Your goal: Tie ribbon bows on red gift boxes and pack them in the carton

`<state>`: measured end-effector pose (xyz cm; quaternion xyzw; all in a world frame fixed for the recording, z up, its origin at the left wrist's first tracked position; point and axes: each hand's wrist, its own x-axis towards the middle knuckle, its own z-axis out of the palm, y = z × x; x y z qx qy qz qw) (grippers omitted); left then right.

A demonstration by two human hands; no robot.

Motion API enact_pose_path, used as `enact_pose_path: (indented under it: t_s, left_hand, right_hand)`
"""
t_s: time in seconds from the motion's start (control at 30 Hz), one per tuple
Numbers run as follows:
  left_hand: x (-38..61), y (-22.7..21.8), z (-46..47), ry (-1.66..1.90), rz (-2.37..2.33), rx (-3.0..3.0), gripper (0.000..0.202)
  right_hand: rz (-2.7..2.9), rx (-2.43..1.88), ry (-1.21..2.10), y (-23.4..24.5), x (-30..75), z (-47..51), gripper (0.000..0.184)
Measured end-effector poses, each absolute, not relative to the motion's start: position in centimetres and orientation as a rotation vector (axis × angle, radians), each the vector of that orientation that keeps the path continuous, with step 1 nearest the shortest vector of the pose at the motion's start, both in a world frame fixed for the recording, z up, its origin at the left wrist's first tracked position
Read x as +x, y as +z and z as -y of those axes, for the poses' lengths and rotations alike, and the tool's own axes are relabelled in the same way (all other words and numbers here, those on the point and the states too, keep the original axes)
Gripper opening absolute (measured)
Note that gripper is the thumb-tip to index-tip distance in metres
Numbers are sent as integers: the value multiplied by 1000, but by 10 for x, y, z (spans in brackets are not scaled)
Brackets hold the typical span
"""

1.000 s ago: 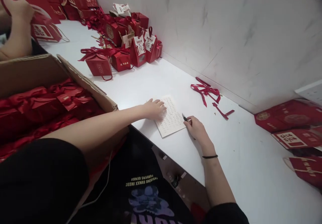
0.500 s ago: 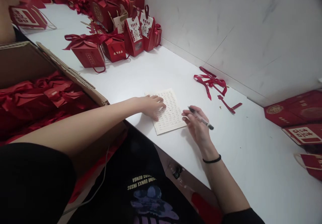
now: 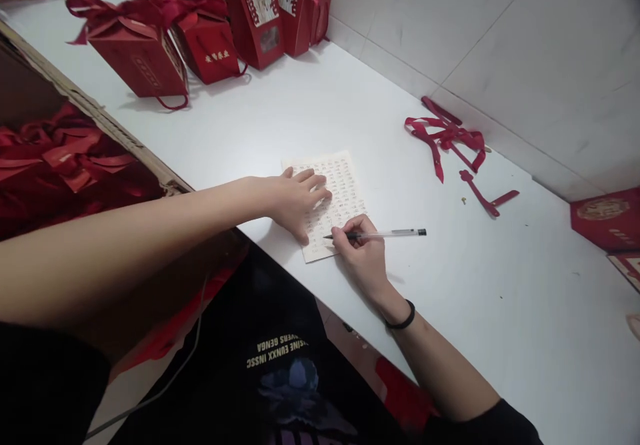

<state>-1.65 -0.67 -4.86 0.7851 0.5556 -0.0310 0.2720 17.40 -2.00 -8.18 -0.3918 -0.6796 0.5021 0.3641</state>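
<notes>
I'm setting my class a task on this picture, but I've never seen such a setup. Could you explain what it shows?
There is no machine here: these are a person's bare hands, seen by a camera worn on the head, looking forward and down. The right hand holds a pen, its tip at a paper with rows of small marks. The left hand lies spread on the paper. On the white table are also ribbons near the wall and red boxes at upper left.
</notes>
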Motion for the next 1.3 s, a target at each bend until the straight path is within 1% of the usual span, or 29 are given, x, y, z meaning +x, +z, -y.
enact_pose_path:
  t_s: [0.1,0.27,0.37,0.57,0.73,0.83,0.93,1.07,1.2,1.3]
  left_hand:
    - [-15,-54,6,-59,-1503,2133,90]
    - [-15,-59,4,-18,-1525,2128,75]
    - [-13,-54,4,-137,-1524,2131,79]
    - [-9,-44,4,-283,-1532,2175,96]
    - [-10,-49,3,-201,-1535,2183,86]
    - [-10,-50,3,-235,-1533,2198,88]
    - [-9,-49,3,-233,-1542,2197,85]
    - [-9,-49,2,-266,-1540,2203,90]
    - [-10,-49,2,-257,-1542,2212,86]
    - [-10,-48,3,-270,-1526,2227,91]
  right_hand:
    - [1819,-1009,1201,-81,174,22,23]
    - [1863,-1019,1150,-83,175,24,33]
    - [1890,-1042,1152,-83,175,23,34]
    - [1931,-1064,1134,-82,174,23,34]
    - [1907,-1071,1146,-80,173,25,33]
    - [1924,-1076,1122,-80,173,25,33]
    - [1911,-1074,1127,-79,173,25,33]
    - [1918,-1089,1107,-79,172,25,33]
    - [1915,-1086,1091,-80,173,26,33]
    - [1903,-1087,1080,-81,173,26,33]
